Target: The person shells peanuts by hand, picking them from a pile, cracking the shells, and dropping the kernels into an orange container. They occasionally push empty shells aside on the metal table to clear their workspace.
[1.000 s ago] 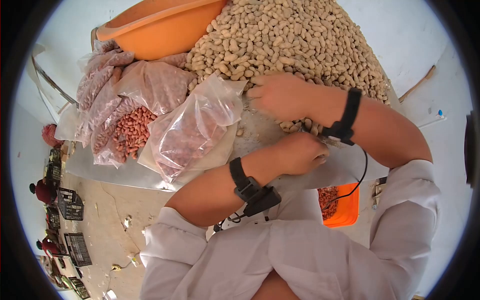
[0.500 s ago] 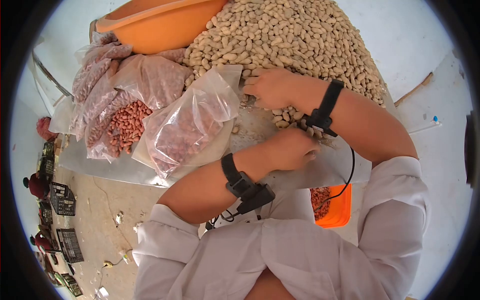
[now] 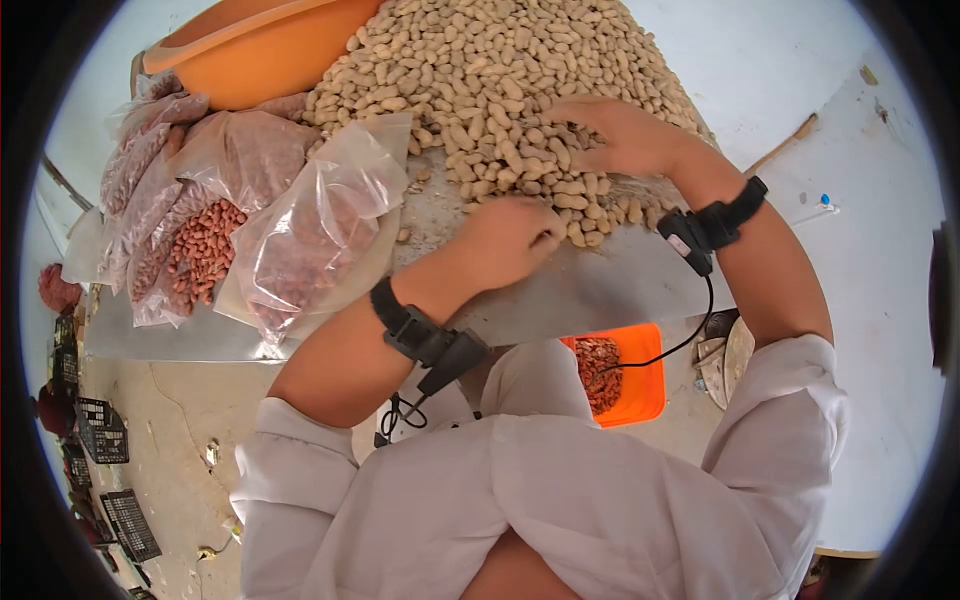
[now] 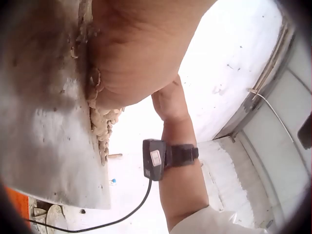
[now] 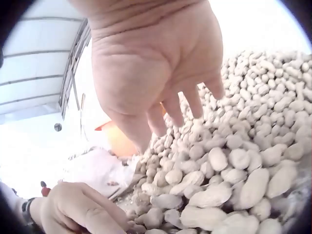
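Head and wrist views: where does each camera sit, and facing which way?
Head: above, looking down on the peanut pile, left hand and right hand.
Left wrist: under the left palm, looking along the table toward the right forearm.
Right wrist: under the right palm, facing its spread fingers and the pile.
Shared: each wrist view catches the other arm.

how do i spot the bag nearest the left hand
Find the big heap of unshelled peanuts. Beside the left hand at its near edge lies a clear bag of reddish kernels. It is the rightmost bag, with a slack empty top.
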Available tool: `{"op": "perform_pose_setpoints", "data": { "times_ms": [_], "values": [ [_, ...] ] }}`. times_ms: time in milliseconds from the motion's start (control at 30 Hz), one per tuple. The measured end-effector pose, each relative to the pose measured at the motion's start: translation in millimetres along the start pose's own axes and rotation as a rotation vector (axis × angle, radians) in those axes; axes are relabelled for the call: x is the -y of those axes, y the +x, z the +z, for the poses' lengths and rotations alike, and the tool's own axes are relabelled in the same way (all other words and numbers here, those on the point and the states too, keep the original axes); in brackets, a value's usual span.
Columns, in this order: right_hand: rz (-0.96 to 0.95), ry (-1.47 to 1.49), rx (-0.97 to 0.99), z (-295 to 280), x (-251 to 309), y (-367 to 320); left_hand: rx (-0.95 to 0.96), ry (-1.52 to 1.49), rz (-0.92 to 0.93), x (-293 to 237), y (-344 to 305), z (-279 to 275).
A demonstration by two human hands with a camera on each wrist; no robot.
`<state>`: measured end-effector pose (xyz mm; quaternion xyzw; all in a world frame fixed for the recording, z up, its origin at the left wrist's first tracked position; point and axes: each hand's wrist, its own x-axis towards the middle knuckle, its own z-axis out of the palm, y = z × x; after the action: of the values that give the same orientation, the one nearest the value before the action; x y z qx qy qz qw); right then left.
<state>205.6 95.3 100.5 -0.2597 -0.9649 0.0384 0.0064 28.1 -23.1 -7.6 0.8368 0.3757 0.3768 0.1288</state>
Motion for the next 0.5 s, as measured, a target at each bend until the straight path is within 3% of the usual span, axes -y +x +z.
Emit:
{"op": "perform_pose_setpoints", "data": {
  "times_ms": [100, 200, 367, 500],
  "values": [
    [0.176, 0.003, 0.11, 6, -16, -45, -0.236, 0.051, -0.166, 2, 3, -7],
    [0.324, -0.056, 0.168, 20, -3, -73, -0.419, 0.133, -0.194, 8, 5, -12],
    [0.48, -0.02, 0.158, 23, -1, -96, -0.405, 0.148, -0.215, 12, 6, -13],
    [0.534, -0.011, 0.152, 29, -31, -126, -0.392, 0.216, -0.185, 6, 7, -18]
  ]
}}
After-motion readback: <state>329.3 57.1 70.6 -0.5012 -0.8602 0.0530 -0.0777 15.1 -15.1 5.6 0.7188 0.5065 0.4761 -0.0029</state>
